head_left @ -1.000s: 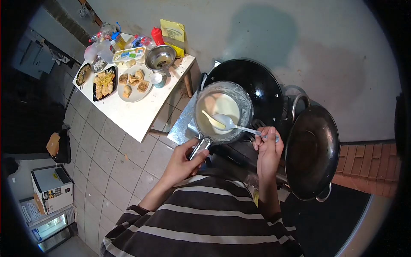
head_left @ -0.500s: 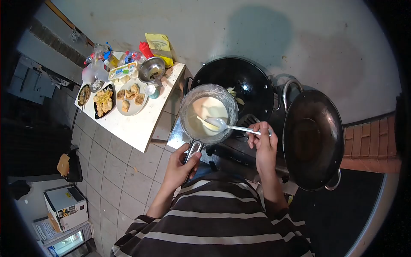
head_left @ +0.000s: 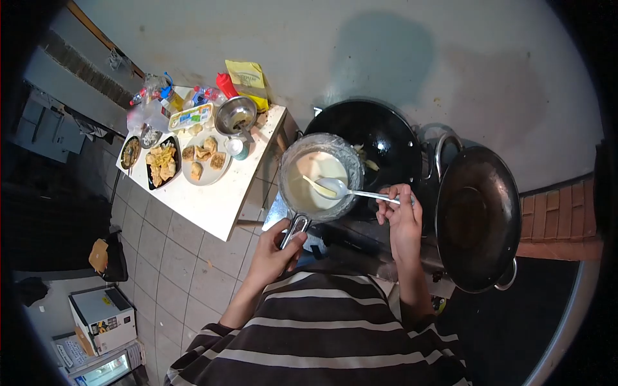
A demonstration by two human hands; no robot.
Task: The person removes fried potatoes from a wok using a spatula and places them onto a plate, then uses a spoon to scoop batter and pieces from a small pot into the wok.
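My left hand (head_left: 277, 253) is closed around the metal handle of a saucepan (head_left: 355, 161), holding it at the near edge of a black wok (head_left: 393, 132). Pale, creamy batter (head_left: 308, 201) covers the saucepan's bottom, and dried smears coat its inner wall. Between its fingers my right hand (head_left: 403, 219) grips a metal spoon (head_left: 373, 194), whose bowl is inside the saucepan. A pale yellow strip of food (head_left: 324, 190) lies across the spoon's bowl, coated at least partly. Several pale pieces (head_left: 369, 163) show in the wok, partly hidden by the saucepan.
To the right a large dark wok (head_left: 477, 215) leans at a tilt. On the left, a white table (head_left: 209, 215) bears a plate of browned pieces (head_left: 205, 168), a black tray of food (head_left: 162, 163), a metal bowl (head_left: 235, 116), a red bottle (head_left: 225, 84) and a yellow bag (head_left: 248, 83).
The whole view has shifted, so the table and woks appear slightly lower. Both hands keep their grips, with the spoon and food strip still over the batter.
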